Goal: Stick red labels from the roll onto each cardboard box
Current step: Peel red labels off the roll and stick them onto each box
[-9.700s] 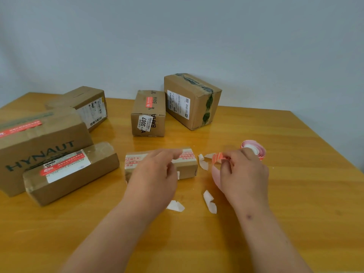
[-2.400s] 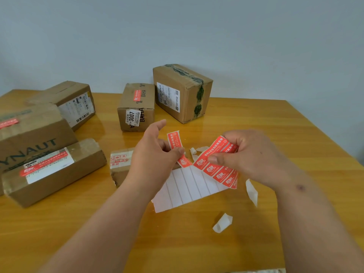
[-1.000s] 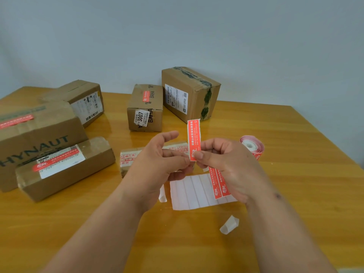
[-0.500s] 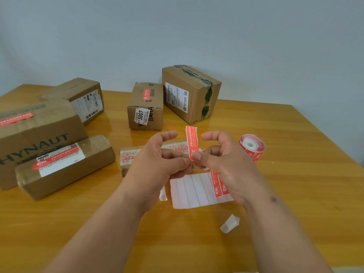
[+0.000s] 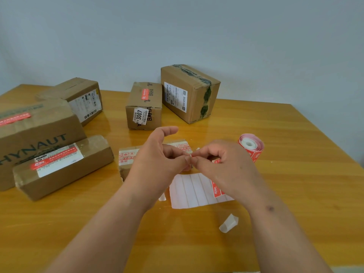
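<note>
Fingertips meet over the small box point(image 5: 126, 160): the left hand point(image 5: 157, 160) and right hand point(image 5: 224, 166) both pinch something tiny between them, likely a peeled red label, though it's too hidden to be sure. Below lies the backing sheet point(image 5: 189, 191), mostly stripped white with red labels at its right edge under the right wrist. The roll point(image 5: 251, 146) stands just right, and the far box point(image 5: 189, 93) shows no red label.

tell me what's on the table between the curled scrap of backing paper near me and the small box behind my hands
In the head view, the white backing sheet lies between the curled scrap and the small box, under the hands.
</note>
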Motion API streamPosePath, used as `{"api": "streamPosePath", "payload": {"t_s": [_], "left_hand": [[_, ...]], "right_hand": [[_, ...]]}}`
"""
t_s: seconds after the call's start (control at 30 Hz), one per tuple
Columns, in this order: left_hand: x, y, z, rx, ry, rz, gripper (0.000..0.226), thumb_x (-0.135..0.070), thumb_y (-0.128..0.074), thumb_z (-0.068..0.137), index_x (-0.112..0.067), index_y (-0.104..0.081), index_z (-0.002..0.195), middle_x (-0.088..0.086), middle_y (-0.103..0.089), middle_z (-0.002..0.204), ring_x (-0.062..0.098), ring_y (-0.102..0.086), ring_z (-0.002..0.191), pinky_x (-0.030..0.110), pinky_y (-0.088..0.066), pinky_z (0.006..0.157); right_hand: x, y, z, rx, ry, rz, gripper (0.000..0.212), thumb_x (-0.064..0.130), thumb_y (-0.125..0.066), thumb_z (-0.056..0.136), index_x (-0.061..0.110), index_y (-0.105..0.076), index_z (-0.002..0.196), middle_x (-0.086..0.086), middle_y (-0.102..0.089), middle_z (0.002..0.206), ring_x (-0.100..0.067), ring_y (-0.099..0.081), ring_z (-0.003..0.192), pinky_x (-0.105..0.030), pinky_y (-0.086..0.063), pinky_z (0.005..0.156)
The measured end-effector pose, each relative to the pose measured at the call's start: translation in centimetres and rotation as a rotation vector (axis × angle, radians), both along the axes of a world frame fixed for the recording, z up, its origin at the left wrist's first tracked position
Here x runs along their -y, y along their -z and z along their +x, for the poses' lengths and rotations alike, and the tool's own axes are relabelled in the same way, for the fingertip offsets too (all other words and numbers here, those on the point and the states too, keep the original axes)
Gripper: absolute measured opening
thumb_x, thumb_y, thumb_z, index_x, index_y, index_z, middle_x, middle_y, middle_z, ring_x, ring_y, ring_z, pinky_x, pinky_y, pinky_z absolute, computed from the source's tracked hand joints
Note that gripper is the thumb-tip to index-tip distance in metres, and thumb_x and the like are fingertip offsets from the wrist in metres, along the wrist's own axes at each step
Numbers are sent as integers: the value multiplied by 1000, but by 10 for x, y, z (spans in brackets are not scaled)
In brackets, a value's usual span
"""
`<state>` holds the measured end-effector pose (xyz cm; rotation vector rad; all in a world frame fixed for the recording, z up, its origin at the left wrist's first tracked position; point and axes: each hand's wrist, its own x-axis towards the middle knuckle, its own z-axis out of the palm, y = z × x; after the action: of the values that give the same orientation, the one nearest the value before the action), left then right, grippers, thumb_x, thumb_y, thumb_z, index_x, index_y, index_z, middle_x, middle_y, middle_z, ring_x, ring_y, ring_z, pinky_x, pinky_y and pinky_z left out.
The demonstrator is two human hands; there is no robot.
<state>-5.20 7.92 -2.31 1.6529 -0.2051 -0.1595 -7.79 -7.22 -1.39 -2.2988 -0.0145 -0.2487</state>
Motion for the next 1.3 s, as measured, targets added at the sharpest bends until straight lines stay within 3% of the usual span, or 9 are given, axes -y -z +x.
{"api": "streamPosePath", "payload": {"t_s": [0.23,0.37,0.43,0.63,0.8,1.0,1.13,1.23,1.3], "left_hand": [[2,-4,-3,67,-8,105,68,-9,-75,80,-29,-40,135,-6,-75,79,7,-71,77,29,-56,81],[1,0,-1,67,-2,186,66,-8,-74,81,-32,-41,134,-6,-74,80,9,-70,79,34,-57,82],[1,0,-1,45,16,243,56,-7,-71,82,-33,-46,125,-7,-74,79,11,-70,78,36,-59,80],[4,8,2,22,14,443,24,-4,-63,80,-26,-59,85,-2,-64,71,13,-59,65,26,-54,59],[7,15,3,18,35,562,16,-6,-54,81,-18,-59,73,-6,-52,61,12,-47,57,25,-44,52],[22,6,0,65,133,736,12,-32,-64,91,-26,-66,80,-6,-65,76,8,-59,70,22,-50,58],[23,5,0,78,52,562,12,-27,-68,88,-23,-62,78,-3,-63,72,11,-58,66,24,-50,58],[19,3,0,-76,35,160,11,-26,-62,93,-18,-68,89,1,-72,79,15,-67,75,33,-59,74],[16,2,1,-170,49,-33,21,-34,-60,92,-16,-69,98,2,-74,87,18,-70,83,35,-58,78]], "right_hand": [[-2,-1,0,49,33,-108,15,28,-64,85,23,-71,74,12,-61,78,-4,-56,72,-20,-46,59],[2,-2,2,-9,78,-23,18,24,-60,86,23,-65,69,12,-58,65,0,-49,54,-16,-36,49],[8,-5,2,-33,166,60,21,20,-57,88,23,-63,68,11,-56,59,1,-50,50,-13,-37,44],[36,-9,6,1,510,294,25,22,-49,86,15,-47,63,-3,-48,63,-19,-45,59,-33,-35,56],[49,-17,2,182,698,425,22,15,-50,80,13,-47,58,0,-46,55,-17,-37,52,-30,-27,50],[36,-12,1,25,500,264,22,22,-53,88,17,-57,67,1,-57,67,-16,-53,63,-29,-37,57],[26,-4,3,34,424,191,20,22,-56,88,23,-62,68,0,-63,84,-17,-58,86,-24,-37,60],[17,-4,0,105,346,128,21,17,-57,89,23,-62,70,7,-63,81,3,-57,75,-9,-36,52],[9,-2,-1,177,257,24,19,18,-58,89,22,-63,72,10,-61,79,10,-53,74,-8,-37,57]]}}
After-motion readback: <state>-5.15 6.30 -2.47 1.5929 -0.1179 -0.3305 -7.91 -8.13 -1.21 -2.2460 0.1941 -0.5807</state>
